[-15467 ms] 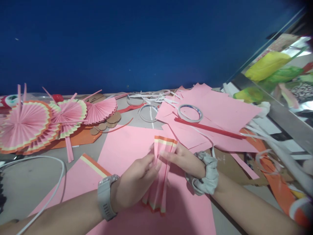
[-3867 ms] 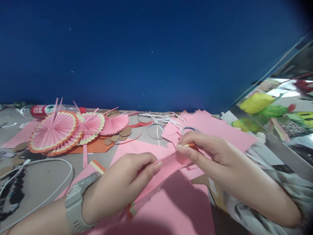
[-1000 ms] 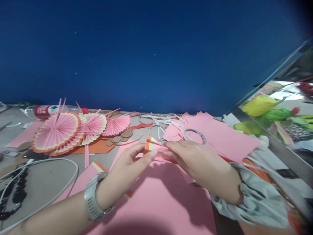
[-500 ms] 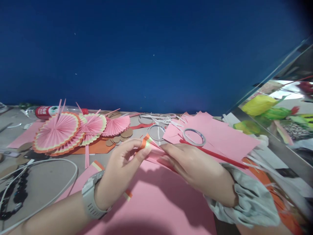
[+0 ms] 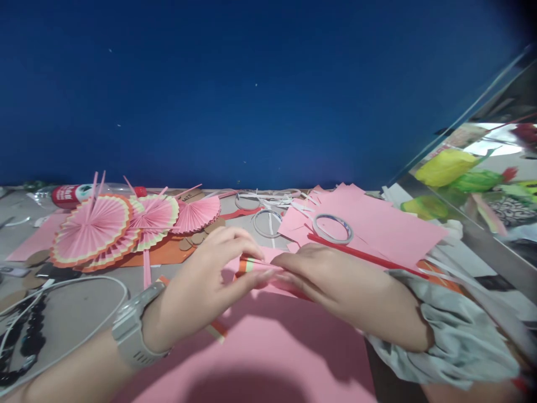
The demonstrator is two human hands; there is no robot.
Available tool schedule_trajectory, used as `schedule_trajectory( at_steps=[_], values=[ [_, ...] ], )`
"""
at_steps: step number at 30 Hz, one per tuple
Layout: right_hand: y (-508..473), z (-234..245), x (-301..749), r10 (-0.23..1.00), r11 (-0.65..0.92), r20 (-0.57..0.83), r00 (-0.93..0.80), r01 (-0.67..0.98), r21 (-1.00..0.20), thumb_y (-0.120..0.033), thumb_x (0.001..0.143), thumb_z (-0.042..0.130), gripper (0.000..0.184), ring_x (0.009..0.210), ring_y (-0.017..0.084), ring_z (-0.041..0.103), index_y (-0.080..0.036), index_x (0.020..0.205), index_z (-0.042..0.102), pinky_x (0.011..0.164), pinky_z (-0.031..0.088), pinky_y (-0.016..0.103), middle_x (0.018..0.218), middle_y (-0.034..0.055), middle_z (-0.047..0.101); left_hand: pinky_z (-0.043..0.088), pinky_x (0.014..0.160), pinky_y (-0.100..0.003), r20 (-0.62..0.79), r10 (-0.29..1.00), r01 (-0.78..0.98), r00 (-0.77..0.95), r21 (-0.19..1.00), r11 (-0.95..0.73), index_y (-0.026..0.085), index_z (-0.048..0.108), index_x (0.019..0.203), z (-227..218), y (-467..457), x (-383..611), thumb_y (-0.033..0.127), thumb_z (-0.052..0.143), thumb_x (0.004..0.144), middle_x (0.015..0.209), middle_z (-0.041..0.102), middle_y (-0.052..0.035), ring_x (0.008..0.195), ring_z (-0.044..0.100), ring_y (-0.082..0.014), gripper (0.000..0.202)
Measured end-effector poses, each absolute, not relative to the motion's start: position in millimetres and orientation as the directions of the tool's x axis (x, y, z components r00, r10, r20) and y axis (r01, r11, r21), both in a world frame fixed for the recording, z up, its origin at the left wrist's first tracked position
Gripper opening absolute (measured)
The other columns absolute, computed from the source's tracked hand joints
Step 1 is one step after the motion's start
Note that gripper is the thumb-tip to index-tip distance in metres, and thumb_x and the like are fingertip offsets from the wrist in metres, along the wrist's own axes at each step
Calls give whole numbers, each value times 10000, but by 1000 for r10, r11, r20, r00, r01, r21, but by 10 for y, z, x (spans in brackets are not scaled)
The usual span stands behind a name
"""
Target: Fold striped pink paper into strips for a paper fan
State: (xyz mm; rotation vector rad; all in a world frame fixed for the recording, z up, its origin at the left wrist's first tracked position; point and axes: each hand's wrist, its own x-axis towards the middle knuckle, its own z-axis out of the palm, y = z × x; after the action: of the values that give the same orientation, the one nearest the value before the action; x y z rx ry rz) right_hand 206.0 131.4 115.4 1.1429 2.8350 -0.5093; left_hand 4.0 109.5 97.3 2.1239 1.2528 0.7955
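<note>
Between my two hands is a folded strip of pink paper (image 5: pixel 245 265) with an orange and pale yellow-green edge at its left end. My left hand (image 5: pixel 210 274), with a grey watch on the wrist, pinches it between thumb and fingers. Fingers of my right hand (image 5: pixel 327 274) press together on the strip's right part and hide much of it. Both hands are over a large pink sheet (image 5: pixel 268 358). Another piece of edged paper (image 5: pixel 218 331) lies partly under my left hand.
Pleated pink paper fans (image 5: pixel 94 226) lie at the left, by a plastic bottle (image 5: pixel 69 196). Tape rolls (image 5: pixel 333 229), pink sheets (image 5: pixel 377 224) and a red strip (image 5: pixel 369 257) are at the right. A white cable (image 5: pixel 123 291) loops at the left, and a blue panel (image 5: pixel 251 112) rises behind.
My left hand has moved its fingertips rightward along the folded paper, closer to my right hand. The paper's striped end is now lower and flatter.
</note>
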Motion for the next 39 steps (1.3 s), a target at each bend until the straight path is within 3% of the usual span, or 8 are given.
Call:
schedule_trajectory(
  at_steps=[3, 8, 13, 19, 25, 33, 39],
  values=[
    [1313, 1143, 2085, 669, 692, -146, -729, 683, -234, -437, 931, 329, 357, 587, 175, 565, -197, 797, 557, 517, 324, 254, 652, 19, 614, 375, 742, -284, 134, 861, 645, 490, 609, -462, 222, 608, 832, 1002, 1122, -1, 411, 500, 863, 832, 601, 5, 797, 521, -161, 220],
    [1273, 1095, 2042, 651, 717, -129, -748, 662, -218, -321, 912, 428, 241, 577, 160, 565, -190, 752, 551, 522, 315, 245, 635, 12, 615, 358, 674, -269, 5, 805, 675, 594, 541, -501, 215, 612, 813, 1043, 1096, -2, 396, 385, 918, 754, 597, 11, 714, 513, -149, 309],
    [1227, 1111, 2012, 647, 720, -131, -751, 658, -222, -261, 898, 465, 186, 598, 157, 577, -189, 754, 557, 534, 325, 247, 652, 7, 621, 361, 693, -270, 3, 784, 646, 620, 565, -513, 221, 618, 867, 1049, 1063, 20, 319, 343, 938, 790, 612, 3, 759, 521, -156, 300],
    [1227, 1237, 2155, 699, 705, -76, -711, 704, -87, -270, 862, 517, 162, 545, 162, 527, -198, 718, 530, 493, 277, 261, 623, -1, 576, 350, 706, -262, 8, 823, 707, 568, 507, -493, 248, 584, 890, 1056, 1056, -36, 314, 394, 929, 815, 597, 38, 777, 521, -140, 205],
    [1204, 1259, 2171, 712, 687, -89, -697, 717, -117, -193, 845, 522, 179, 517, 153, 494, -201, 671, 483, 484, 253, 253, 586, -18, 546, 352, 716, -258, 23, 825, 710, 565, 497, -500, 249, 589, 883, 1092, 1020, -17, 325, 397, 926, 815, 611, 38, 779, 537, -141, 211],
    [1163, 1191, 2051, 625, 751, -71, -777, 624, -214, -72, 776, 579, 179, 543, 134, 501, -203, 669, 520, 530, 273, 253, 590, -42, 560, 364, 634, -247, -21, 747, 665, 665, 472, -579, 221, 630, 847, 1057, 1014, 24, 268, 357, 934, 711, 628, -1, 660, 554, -149, 291],
    [1150, 1179, 2063, 642, 735, -84, -762, 643, -218, -201, 851, 528, 130, 548, 135, 511, -214, 722, 518, 493, 249, 247, 610, -46, 572, 361, 632, -283, -66, 699, 664, 712, 388, -639, 221, 583, 960, 1018, 984, 18, 271, 334, 937, 750, 620, -7, 689, 556, -176, 255]
  ],
)
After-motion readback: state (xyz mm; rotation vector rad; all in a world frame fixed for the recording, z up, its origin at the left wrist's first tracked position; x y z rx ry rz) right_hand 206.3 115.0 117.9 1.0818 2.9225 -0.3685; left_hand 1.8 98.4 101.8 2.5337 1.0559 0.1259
